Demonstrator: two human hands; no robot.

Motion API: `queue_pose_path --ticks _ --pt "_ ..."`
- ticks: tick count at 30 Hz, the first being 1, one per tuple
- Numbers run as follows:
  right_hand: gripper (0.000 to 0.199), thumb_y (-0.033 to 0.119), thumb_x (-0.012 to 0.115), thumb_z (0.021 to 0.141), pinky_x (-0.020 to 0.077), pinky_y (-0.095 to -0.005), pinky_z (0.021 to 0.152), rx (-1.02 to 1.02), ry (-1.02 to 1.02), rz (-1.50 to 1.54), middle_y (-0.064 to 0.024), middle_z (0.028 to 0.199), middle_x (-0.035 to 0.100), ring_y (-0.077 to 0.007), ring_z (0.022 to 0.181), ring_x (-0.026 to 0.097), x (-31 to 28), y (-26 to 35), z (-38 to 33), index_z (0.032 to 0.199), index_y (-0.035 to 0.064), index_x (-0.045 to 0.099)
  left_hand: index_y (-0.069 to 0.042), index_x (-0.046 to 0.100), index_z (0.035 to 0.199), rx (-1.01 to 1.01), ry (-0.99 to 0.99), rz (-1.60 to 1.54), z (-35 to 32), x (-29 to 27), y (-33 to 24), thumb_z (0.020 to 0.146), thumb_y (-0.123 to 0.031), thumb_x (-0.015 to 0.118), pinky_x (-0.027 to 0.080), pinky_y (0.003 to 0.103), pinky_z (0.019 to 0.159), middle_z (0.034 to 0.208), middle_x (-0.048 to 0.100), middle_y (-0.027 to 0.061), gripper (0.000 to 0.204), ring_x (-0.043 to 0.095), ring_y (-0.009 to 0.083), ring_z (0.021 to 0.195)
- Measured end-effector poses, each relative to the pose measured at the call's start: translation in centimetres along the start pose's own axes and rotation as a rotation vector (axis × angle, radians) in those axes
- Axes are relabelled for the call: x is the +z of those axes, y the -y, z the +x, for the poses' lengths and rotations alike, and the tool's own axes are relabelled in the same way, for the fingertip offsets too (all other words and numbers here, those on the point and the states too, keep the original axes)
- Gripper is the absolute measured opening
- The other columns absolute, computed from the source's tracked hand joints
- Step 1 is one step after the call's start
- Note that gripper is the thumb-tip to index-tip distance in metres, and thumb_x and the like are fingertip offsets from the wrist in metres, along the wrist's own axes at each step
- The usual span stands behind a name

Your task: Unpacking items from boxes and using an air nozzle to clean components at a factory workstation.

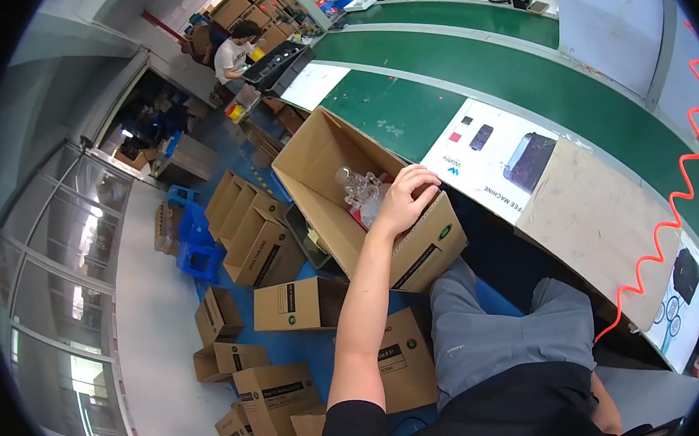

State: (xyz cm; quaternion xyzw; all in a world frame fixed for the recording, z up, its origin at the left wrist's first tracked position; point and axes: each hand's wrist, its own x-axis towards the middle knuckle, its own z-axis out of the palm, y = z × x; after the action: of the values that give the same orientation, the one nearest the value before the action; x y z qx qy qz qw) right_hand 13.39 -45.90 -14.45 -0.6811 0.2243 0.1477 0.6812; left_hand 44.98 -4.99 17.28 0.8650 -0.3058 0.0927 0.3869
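Left hand (403,200) reaches into the open carton (337,150), fingers curled near clear plastic-wrapped parts (361,187); grip unclear. Right hand unseen. Tilted carton could slip off the lap.

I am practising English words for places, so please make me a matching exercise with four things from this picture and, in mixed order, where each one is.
Things:
1. left hand
2. clear plastic bags
3. orange coiled hose
4. closed cardboard boxes

Places:
a. on the blue floor, at the person's left
b. inside the open cardboard box
c. hanging at the right, in front of the green conveyor belt
d. on the rim of the open cardboard box, reaching in

Pairs: 1-d, 2-b, 3-c, 4-a
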Motion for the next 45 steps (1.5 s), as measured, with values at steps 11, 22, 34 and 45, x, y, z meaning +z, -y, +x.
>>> queue_pose_path --ticks 11,22,34,45 --pt "0.034 0.0 0.06 0.083 0.0495 -0.03 0.076 -0.038 -0.036 -0.027 -0.0063 0.097 0.068 -0.0154 0.086 0.062 -3.6 2.0 -4.2 0.117 -0.0005 0.064 -0.003 0.071 0.098 -0.045 -0.006 -0.053 0.1 0.1 -0.7 0.087 -0.013 0.069 0.045 0.038 0.102 0.11 0.069 0.009 0.015 0.056 0.0257 0.12" --pt "0.038 -0.005 0.055 0.081 0.0488 -0.0285 0.073 -0.027 -0.091 -0.034 -0.0061 0.094 0.066 -0.0147 0.082 0.061 -9.5 1.8 -11.6 0.118 -0.0006 0.061 -0.005 0.072 0.098 0.016 0.004 -0.019 0.4 0.8 -0.1 0.088 -0.01 0.068 0.051 0.035 0.094 0.112 0.069 0.0056 0.012 0.055 0.0232 0.12" --pt "0.067 -0.007 0.052 0.083 0.0503 -0.0329 0.084 -0.562 0.406 0.027 -0.0061 0.099 0.053 -0.0153 0.087 0.054 4.1 28.0 -10.3 0.147 0.0041 0.036 -0.005 0.072 0.098 -0.007 0.007 0.002 0.8 0.7 0.1 0.088 -0.01 0.068 0.052 0.033 0.089 0.111 0.069 0.005 0.012 0.055 0.0217 0.121" --pt "0.039 0.007 0.066 0.078 0.0534 -0.0382 0.083 0.21 0.2 -0.619 -0.0169 0.104 0.069 -0.0297 0.095 0.069 11.7 -2.5 12.0 0.117 0.0011 0.064 -0.005 0.071 0.095 0.024 -0.025 -0.047 0.3 0.2 -0.3 0.086 -0.013 0.069 0.044 0.038 0.103 0.108 0.069 0.0068 0.012 0.055 0.0258 0.12"
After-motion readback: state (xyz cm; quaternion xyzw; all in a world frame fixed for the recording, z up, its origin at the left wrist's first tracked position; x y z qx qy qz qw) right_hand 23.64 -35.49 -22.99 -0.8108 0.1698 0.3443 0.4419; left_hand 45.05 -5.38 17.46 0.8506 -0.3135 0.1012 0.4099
